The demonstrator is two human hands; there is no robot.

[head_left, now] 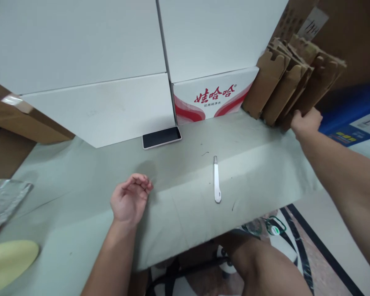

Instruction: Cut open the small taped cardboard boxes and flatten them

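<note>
My left hand (132, 198) rests palm up over the cloth, fingers loosely curled and apart, holding nothing. At the back right, my right hand (307, 121) grips the lower edge of a brown cardboard box (318, 82), the rightmost of several thin ones standing side by side. Its fingertips are partly hidden behind the cardboard. Between my hands lies a white utility knife (216, 181), its metal tip pointing away from me. A phone (162, 137) with a dark screen lies beyond my left hand, against the white boxes.
White boxes (98, 111) form a wall along the back, one with red lettering (215, 95). On the right sits a blue package (354, 115). A clear plastic package (6, 201) and a yellow rounded object (12, 263) lie left. Below the table edge is a bottle with a green handle (274, 228).
</note>
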